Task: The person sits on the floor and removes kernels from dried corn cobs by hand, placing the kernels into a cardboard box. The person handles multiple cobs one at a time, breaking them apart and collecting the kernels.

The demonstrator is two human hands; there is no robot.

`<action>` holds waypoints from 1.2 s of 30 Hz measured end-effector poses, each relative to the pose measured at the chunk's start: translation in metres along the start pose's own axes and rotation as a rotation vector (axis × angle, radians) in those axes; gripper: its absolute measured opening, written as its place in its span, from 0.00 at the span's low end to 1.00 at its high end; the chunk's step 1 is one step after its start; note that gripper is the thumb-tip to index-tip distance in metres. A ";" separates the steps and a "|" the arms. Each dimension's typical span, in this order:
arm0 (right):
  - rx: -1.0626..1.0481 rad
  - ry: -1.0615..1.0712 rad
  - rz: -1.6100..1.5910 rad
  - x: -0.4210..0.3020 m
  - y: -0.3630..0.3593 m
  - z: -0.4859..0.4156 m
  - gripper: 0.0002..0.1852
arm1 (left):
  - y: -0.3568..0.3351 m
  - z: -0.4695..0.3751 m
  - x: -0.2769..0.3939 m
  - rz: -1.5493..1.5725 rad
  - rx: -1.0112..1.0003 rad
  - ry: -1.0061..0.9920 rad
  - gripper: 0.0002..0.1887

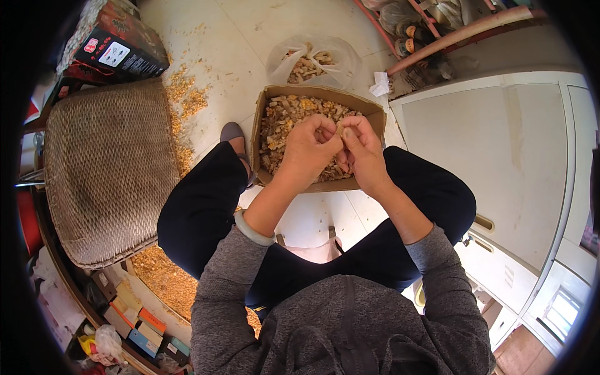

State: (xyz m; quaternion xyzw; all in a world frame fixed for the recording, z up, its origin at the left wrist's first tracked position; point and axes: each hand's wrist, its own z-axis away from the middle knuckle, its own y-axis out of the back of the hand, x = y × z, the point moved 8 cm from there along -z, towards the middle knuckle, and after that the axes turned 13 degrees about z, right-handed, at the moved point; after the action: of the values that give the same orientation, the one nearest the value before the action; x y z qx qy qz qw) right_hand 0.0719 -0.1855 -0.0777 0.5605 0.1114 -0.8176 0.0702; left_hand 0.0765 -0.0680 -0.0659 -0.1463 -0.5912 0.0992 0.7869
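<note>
A cardboard box [318, 186] stands on the floor between my knees, filled with broken corn cob pieces [286, 115] and some yellow kernels. Over its middle, my left hand [311, 145] and my right hand [361, 145] meet at the fingertips. Between them they pinch a small piece of corn cob [340, 130], partly hidden by the fingers. Just beyond the box lies an open clear plastic bag [347, 63] with more cob pieces in it.
To the left is a large woven basket [112, 173], with loose corn kernels [185, 98] along its edge. A printed carton [122, 51] stands beyond it. White cabinets [487, 131] and a pink metal rack [459, 35] are on the right. Small boxes [145, 337] lie at lower left.
</note>
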 end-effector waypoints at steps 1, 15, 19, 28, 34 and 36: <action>-0.007 0.028 0.027 -0.002 -0.001 0.000 0.09 | 0.000 0.000 -0.002 -0.025 0.004 0.021 0.04; -0.089 -0.055 -0.224 0.001 0.000 0.002 0.10 | 0.001 0.000 -0.008 0.176 -0.049 0.105 0.04; -0.059 -0.054 -0.143 0.002 0.001 0.002 0.10 | -0.003 -0.002 0.001 -0.016 -0.026 -0.020 0.04; -0.087 -0.074 -0.235 0.002 0.000 0.000 0.10 | 0.000 -0.002 -0.005 0.179 -0.017 0.044 0.07; -0.062 -0.046 -0.067 0.005 0.000 -0.001 0.10 | 0.003 -0.002 -0.005 -0.027 -0.008 -0.019 0.07; -0.087 -0.095 -0.125 0.009 0.001 -0.001 0.11 | 0.004 -0.002 -0.007 -0.073 -0.001 0.005 0.06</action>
State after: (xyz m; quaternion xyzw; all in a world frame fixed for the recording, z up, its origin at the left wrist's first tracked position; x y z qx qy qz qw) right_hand 0.0702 -0.1856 -0.0862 0.5097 0.1779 -0.8404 0.0485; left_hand 0.0761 -0.0664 -0.0740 -0.1254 -0.5941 0.0697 0.7915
